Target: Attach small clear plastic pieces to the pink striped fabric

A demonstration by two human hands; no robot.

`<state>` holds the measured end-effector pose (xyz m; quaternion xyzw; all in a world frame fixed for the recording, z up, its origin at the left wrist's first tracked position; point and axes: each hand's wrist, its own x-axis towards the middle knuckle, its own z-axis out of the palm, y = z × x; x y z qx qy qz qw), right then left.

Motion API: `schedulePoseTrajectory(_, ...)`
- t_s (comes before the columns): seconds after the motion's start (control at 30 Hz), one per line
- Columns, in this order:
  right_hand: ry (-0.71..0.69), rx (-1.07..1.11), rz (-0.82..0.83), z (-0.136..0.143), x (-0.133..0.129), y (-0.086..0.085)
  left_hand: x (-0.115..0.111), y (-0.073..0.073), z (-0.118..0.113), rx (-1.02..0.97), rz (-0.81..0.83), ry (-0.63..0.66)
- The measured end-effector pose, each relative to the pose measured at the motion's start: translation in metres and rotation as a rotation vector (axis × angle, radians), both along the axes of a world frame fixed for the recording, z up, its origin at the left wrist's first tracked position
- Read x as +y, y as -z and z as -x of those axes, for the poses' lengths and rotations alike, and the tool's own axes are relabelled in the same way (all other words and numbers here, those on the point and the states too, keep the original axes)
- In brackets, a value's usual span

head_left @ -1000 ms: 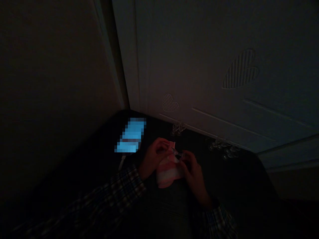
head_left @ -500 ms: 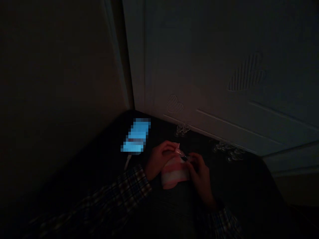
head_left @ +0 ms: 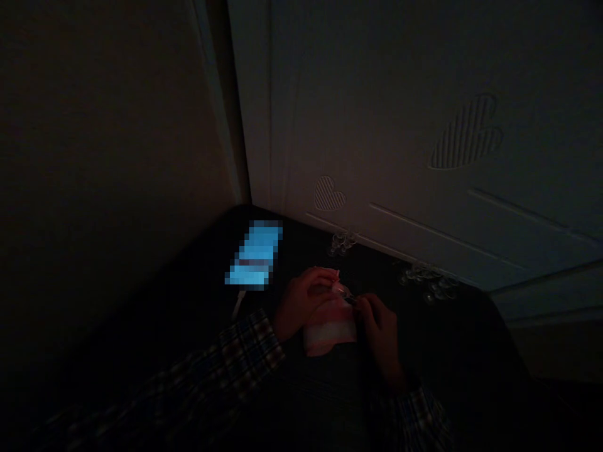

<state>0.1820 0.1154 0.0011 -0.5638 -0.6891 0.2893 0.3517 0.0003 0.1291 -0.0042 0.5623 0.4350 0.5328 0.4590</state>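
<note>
A pink-and-white striped pouch or cloth [head_left: 331, 330], of a kind the dim light does not show for certain, lies in front of me between my hands. My left hand [head_left: 301, 300] is closed on its upper edge, thumb and fingers pinching near the top. From the right, my right hand [head_left: 381, 329] pinches a small, clear, shiny piece [head_left: 347, 293] that reaches over the pouch's upper part. Fingers and darkness hide where this piece ends.
On the dark surface, a lit phone [head_left: 257, 256] lies left with a white cable [head_left: 239, 304]. Small clear round-ended pieces stand in two groups, a smaller one [head_left: 342, 243] and a larger one [head_left: 428, 280], by a pale panel [head_left: 386, 125] with raised hearts. A wall [head_left: 117, 125] rises left.
The whole view has shifted slightly and grown a little darker. My right hand's fingers have drawn closer together around the clear piece. My left hand keeps its hold.
</note>
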Motion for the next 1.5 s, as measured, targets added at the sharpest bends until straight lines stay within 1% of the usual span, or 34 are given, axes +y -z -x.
schedulePoseTrajectory(0.17, -0.042, -0.057, 0.013, 0.0004, -0.0008, 0.0005, -0.0001, 0.0053, -0.0007, 0.013, -0.02, -0.05)
schedulePoseTrajectory(0.3, -0.066, 0.038, 0.035, 0.0033, -0.0014, -0.0011, -0.0014, 0.0031, -0.0007, -0.002, 0.026, -0.078)
schedulePoseTrajectory(0.43, -0.113, 0.112, 0.029, 0.0037, -0.0029, -0.0016, -0.0003, 0.0004, -0.0009, -0.088, 0.091, -0.096)
schedulePoseTrajectory(0.53, -0.097, 0.132, -0.002, 0.0039, -0.0038, -0.001, 0.0029, 0.0016, -0.0005, -0.12, 0.126, -0.111)
schedulePoseTrajectory(0.6, -0.079, 0.106, -0.011, 0.0045, -0.0041, -0.0004, 0.0049, 0.004, -0.0002, -0.125, 0.124, -0.124)
schedulePoseTrajectory(0.77, -0.073, 0.056, -0.009, 0.0045, -0.0046, 0.0007, 0.0039, 0.0079, 0.0006, -0.116, 0.112, -0.072)
schedulePoseTrajectory(0.87, -0.051, 0.068, -0.014, 0.0026, -0.0039, 0.0014, 0.0007, 0.006, 0.0011, -0.131, 0.091, -0.033)
schedulePoseTrajectory(1.0, 0.021, 0.064, -0.034, 0.0007, -0.0026, 0.0009, -0.0021, 0.0023, 0.0001, -0.152, 0.08, 0.018)
schedulePoseTrajectory(1.1, 0.034, 0.04, -0.025, -0.0003, -0.0025, -0.0002, -0.0021, 0.0005, -0.0014, -0.155, 0.084, 0.037)
schedulePoseTrajectory(1.3, -0.012, -0.031, 0.026, -0.0013, -0.0019, 0.001, -0.0005, 0.0015, -0.0019, -0.124, 0.106, 0.005)
schedulePoseTrajectory(1.4, -0.036, 0.026, 0.048, 0.0004, -0.0017, 0.0017, -0.0006, 0.0044, -0.0019, -0.102, 0.097, -0.012)
schedulePoseTrajectory(1.5, -0.091, 0.108, 0.047, 0.0016, -0.0024, 0.0029, -0.0004, 0.0063, -0.0019, -0.087, 0.089, -0.028)
